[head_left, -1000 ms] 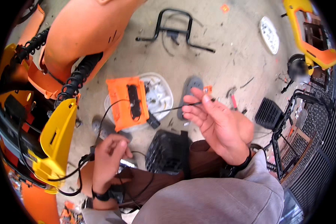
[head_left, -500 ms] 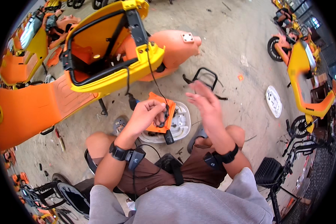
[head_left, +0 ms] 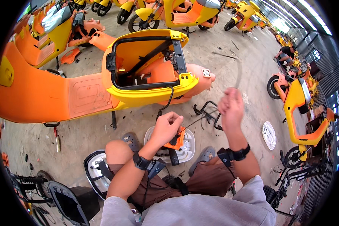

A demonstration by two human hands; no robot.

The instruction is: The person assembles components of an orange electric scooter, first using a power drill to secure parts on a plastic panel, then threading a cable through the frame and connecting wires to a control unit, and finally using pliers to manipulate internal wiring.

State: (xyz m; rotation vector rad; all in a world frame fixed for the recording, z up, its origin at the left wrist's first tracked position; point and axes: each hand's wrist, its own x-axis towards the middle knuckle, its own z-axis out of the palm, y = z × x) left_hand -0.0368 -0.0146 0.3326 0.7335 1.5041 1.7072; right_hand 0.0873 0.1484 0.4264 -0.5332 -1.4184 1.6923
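Note:
In front of my knees, my left hand (head_left: 168,128) is closed, fingertips pinching a thin black cable (head_left: 194,123) just above an orange plastic part (head_left: 183,138). The cable stretches up and right to my right hand (head_left: 231,104), which is raised and closed round it. Above that hand a loose length shows only as a blurred streak. A black cylindrical piece (head_left: 173,156) sticks out below the orange part. Both rest over a white plastic panel (head_left: 189,150) on the floor. My left hand hides some of the orange part.
A yellow and orange scooter body (head_left: 147,96) with an open seat compartment stands just beyond my hands. A black metal bracket (head_left: 209,115) and another white panel (head_left: 269,135) lie on the floor to the right. A screwdriver (head_left: 57,139) lies left. Another person (head_left: 286,55) crouches far right.
My right hand has gone from open fingers to a closed grip and moved outward. The cable, which hung down from the scooter, now spans between my hands. The view has tilted up.

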